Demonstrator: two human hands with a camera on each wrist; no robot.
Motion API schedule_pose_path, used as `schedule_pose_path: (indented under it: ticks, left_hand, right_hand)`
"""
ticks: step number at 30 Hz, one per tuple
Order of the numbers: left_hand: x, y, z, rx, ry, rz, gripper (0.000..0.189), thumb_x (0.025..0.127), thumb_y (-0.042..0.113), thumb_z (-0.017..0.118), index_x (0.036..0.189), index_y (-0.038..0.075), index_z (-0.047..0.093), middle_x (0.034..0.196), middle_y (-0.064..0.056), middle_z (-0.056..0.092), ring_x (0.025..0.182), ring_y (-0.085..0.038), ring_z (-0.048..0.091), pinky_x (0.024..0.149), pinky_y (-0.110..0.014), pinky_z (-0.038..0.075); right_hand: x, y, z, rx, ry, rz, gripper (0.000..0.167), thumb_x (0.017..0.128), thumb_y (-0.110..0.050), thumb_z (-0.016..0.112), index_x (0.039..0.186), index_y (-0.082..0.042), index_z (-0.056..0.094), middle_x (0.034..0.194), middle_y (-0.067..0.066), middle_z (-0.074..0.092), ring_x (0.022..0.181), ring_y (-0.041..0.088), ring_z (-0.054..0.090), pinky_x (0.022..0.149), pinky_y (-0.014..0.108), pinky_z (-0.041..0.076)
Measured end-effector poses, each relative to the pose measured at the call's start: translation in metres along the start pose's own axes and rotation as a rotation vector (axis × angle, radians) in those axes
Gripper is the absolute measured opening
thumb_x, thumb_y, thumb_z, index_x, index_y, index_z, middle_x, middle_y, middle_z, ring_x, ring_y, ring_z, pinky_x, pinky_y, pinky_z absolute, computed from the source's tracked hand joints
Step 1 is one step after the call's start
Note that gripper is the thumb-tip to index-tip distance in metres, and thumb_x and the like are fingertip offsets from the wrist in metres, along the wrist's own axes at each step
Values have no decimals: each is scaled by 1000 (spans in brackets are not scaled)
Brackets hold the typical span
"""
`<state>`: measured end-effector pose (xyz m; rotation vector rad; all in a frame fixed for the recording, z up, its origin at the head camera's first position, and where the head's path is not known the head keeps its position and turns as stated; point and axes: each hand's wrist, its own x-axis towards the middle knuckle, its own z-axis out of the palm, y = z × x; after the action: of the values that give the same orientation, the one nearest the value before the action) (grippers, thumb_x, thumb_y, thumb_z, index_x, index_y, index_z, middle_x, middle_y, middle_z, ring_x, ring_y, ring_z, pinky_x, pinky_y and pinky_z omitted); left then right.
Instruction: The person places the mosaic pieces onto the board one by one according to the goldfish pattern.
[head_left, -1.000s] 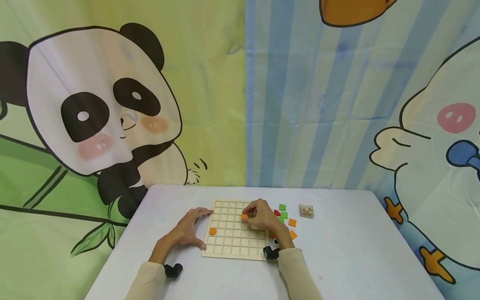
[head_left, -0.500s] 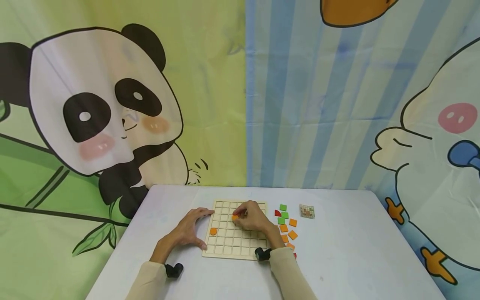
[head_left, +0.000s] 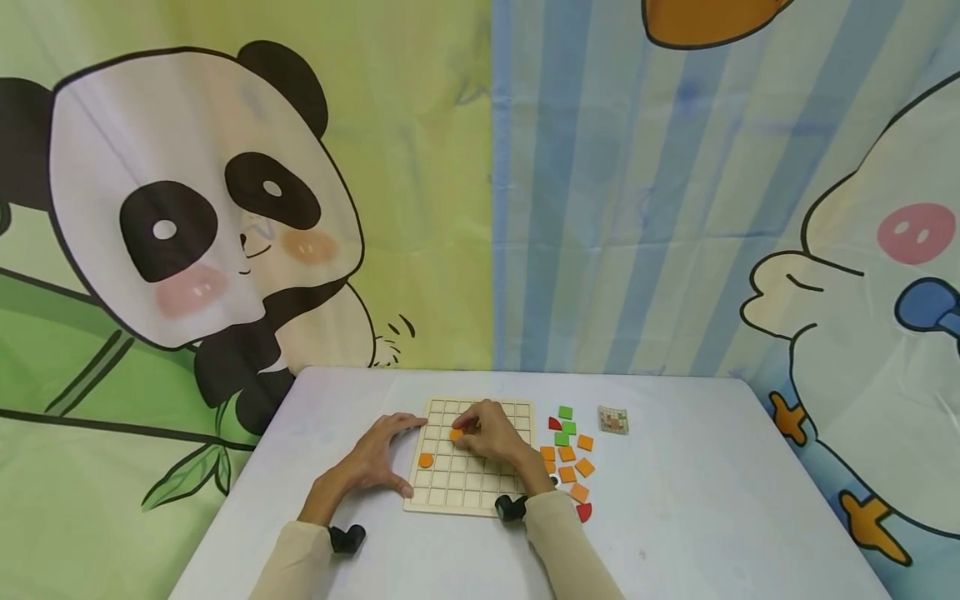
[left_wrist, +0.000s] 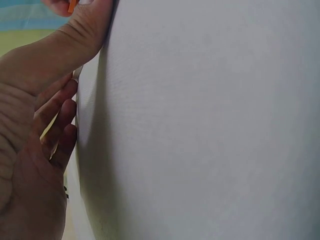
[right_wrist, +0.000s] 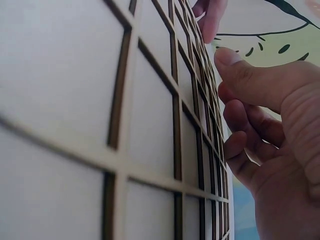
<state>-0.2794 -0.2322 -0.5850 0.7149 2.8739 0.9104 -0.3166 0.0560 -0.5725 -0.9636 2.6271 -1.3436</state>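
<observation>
A square wooden grid board [head_left: 467, 481] lies on the white table. My left hand [head_left: 373, 457] is spread along its left edge, thumb at the near corner and fingertips farther up. My right hand [head_left: 489, 432] is over the upper left part of the board and pinches a small orange piece [head_left: 456, 434], seen edge-on in the left wrist view as a thin orange tile [left_wrist: 72, 6]. Right fingers hide this piece in the right wrist view. An orange disc [head_left: 426, 460] sits in a cell near the board's left edge.
To the board's right lie several orange squares [head_left: 585, 443], several green squares [head_left: 566, 412], and red pieces [head_left: 584, 512]. A small patterned card [head_left: 613, 420] lies farther right. A printed curtain [head_left: 600, 208] hangs behind the table [head_left: 697, 483].
My right hand has moved left across the board with the orange piece, uncovering more loose pieces at the right. My left hand has stayed at the board's edge.
</observation>
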Motion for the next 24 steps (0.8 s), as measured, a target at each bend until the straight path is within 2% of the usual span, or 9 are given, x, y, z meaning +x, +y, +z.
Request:
schedule_pose_path:
  ticks: [8,16,24]
  left_hand:
    - [1,-1,0,-2,2,1,130,45,51,110,159,18,57,158,-9,59,143,-37,53,120,-67,45]
    - [2,-3,3,-17,-18,-1,130,45,51,110,159,19,56,157,-9,59,143,-37,53,121,-68,44]
    - [2,-3,2,-9,10,1,130,44,50,111,158,16,58,156,-10,60,142,-37,54,120,-68,45]
  right_hand:
    - [13,0,9,13,21,5,17,88,-6,92,104,-3,86,96,11,82,74,3,66,69,20,58]
    - [15,0,18,12,4,29,21,89,-7,91,109,-3,86,98,10,81,76,4,65,70,20,57]
    - [24,-7,21,16,-2,38,20,92,-4,86,112,0,85,101,11,83,77,6,68,71,20,58]
